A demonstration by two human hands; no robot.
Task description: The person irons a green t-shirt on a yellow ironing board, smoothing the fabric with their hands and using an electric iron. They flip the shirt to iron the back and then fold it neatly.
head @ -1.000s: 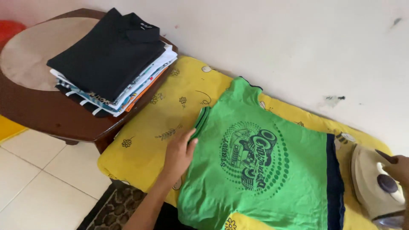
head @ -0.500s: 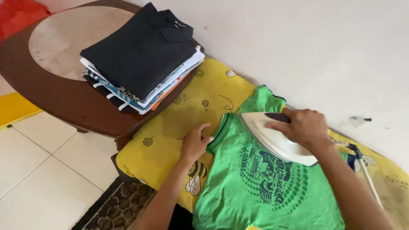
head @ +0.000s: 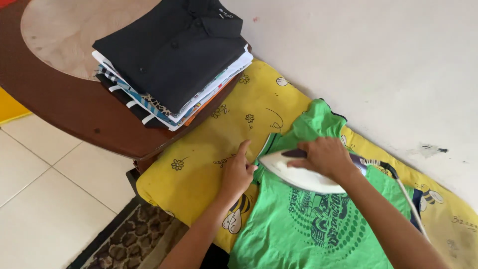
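A white plastic clothes iron (head: 298, 174) rests on a green printed cotton T-shirt (head: 318, 219), spread over a yellow patterned padded cloth (head: 209, 154). Left of it, a stack of folded clothes (head: 174, 60) sits on a round dark wooden table (head: 64, 109).

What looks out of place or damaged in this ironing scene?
The white wall has dark scuff marks near the yellow cloth. The stack of folded clothes overhangs the edge of the round wooden table.
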